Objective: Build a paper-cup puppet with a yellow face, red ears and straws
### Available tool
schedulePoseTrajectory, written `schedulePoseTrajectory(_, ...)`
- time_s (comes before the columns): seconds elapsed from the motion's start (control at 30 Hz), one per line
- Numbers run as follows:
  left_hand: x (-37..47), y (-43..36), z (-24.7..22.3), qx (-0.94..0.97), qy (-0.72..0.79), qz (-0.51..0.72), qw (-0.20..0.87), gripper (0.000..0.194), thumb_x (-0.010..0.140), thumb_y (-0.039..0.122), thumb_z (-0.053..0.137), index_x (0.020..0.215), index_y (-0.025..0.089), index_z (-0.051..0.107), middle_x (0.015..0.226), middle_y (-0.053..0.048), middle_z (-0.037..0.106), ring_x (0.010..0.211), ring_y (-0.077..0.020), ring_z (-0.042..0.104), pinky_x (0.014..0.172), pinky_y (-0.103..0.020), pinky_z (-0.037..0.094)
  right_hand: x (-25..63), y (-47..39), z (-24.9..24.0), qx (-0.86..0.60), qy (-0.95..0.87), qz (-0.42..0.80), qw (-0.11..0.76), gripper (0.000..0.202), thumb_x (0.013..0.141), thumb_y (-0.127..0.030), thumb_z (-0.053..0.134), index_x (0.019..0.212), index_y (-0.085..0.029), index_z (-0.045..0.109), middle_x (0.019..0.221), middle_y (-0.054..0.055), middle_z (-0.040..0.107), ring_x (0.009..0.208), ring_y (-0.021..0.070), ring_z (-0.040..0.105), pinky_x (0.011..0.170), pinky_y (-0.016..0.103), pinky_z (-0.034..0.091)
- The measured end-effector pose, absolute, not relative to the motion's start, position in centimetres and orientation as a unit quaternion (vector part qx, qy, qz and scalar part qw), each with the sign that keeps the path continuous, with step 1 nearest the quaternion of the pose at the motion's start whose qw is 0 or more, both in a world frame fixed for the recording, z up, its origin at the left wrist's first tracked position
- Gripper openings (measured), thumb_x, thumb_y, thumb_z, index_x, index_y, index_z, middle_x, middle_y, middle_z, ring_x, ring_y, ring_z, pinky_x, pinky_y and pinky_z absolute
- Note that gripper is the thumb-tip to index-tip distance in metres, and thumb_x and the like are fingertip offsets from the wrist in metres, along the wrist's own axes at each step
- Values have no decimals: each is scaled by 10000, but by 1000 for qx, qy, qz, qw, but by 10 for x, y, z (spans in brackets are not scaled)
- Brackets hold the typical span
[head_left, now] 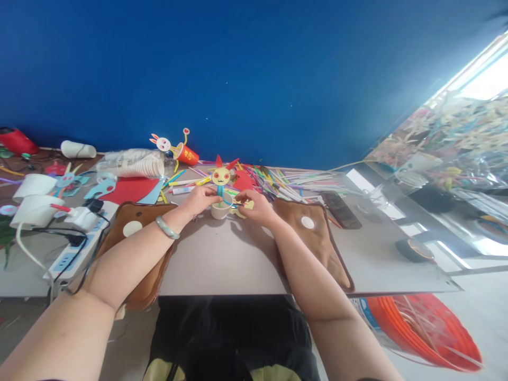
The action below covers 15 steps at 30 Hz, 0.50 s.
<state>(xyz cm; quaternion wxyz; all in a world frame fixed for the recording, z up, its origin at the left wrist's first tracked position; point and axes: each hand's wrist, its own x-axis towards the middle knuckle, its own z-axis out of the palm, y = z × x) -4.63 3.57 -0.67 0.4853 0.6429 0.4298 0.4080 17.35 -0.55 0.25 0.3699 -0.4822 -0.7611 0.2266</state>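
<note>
Up at twelve o'clock I've got the paper cup point(219, 212); left hand point(203, 200) looks clamped on the blue stem point(220, 191), probably keeping the yellow face point(220, 177) upright; right hand point(256, 207) at cup's three, can't tell its grip.

"What's unclear in front of you?"
"Your left hand point(205, 199) covers the spot where it meets the white cup point(218, 212) and its blue stem point(220, 191), hiding the exact grip. The dark bit point(238, 205) at your right hand point(256, 207) is too small to identify."
"And lower?"
"Your left forearm point(138, 256) hides part of one brown pad point(119, 233), your right forearm point(313, 275) part of another point(317, 243); the bottom edge cuts off both arms."
"Farther out?"
"The pale heap point(448, 135) at your right is blurred, the surface point(222, 264) hides part of the orange bucket point(456, 338), and the left edge crops a red cup point(18, 142)."
</note>
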Motion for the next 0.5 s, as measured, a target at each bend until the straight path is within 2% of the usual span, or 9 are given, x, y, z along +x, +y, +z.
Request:
schedulePoseTrajectory(0.3, -47, 38, -9, 647, 417, 409, 490, 190, 608, 345, 773, 656, 162, 746, 892, -68, 732, 851, -219, 632, 820, -339, 455, 171, -7, 3, -485, -756, 224, 378, 239, 656, -178, 599, 886, -179, 661, 877, 52, 717, 819, 190, 645, 785, 326, 514)
schedulePoseTrajectory(0.5, -47, 38, -10, 645, 414, 406, 498, 190, 617, 324, 765, 714, 161, 766, 892, -67, 733, 872, -223, 638, 838, -340, 464, 169, -9, 4, -485, -758, 218, 378, 221, 672, -178, 613, 887, -181, 662, 868, 53, 725, 800, 191, 650, 782, 331, 514)
